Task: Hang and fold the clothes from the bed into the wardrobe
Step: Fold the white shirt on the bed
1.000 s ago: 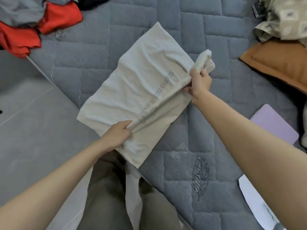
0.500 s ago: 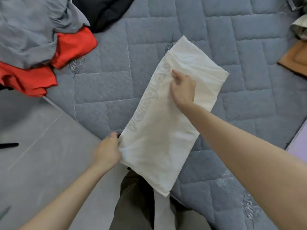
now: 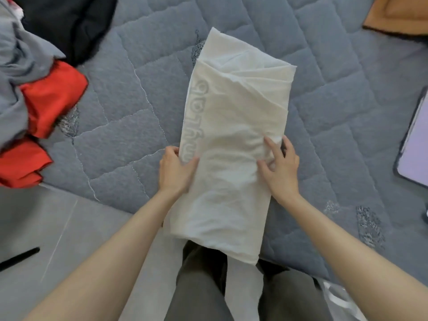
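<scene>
At bed near edge: white garment half-folded, left hand grips it, right hand apparently pinches it; left-edge pile not yet folded.

Bare quilt open left of folded white garment, red and grey clothes pile blocking left edge, open strip right of garment, lilac pad and orange cushion bounding right side

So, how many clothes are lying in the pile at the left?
3 at least: a grey garment at the far left, a red garment below it, a black garment at the top. More may be hidden under them or out of frame.
</scene>
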